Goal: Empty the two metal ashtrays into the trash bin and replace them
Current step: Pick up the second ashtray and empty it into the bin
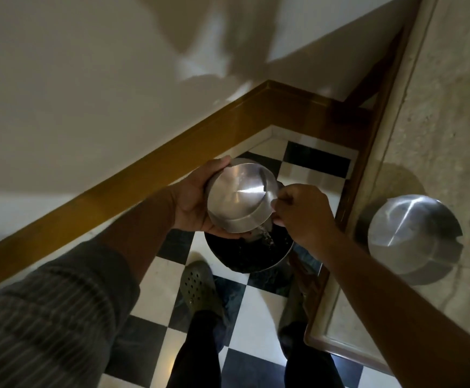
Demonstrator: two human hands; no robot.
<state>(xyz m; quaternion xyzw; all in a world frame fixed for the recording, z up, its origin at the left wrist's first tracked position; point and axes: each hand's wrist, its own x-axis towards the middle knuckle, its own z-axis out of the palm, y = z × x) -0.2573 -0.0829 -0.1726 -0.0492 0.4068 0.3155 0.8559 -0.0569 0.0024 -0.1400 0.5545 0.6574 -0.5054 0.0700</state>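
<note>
My left hand grips a round metal ashtray, tipped over with its base facing me, above the dark round trash bin on the floor. Ash and bits fall from its lower rim into the bin. My right hand pinches the ashtray's right edge with closed fingers. A second metal ashtray sits on the stone tabletop to the right, apart from both hands.
The bin stands in a corner on a black-and-white checkered floor, between a wall with a wooden baseboard and the table's wooden edge. My feet in green clogs stand just before the bin.
</note>
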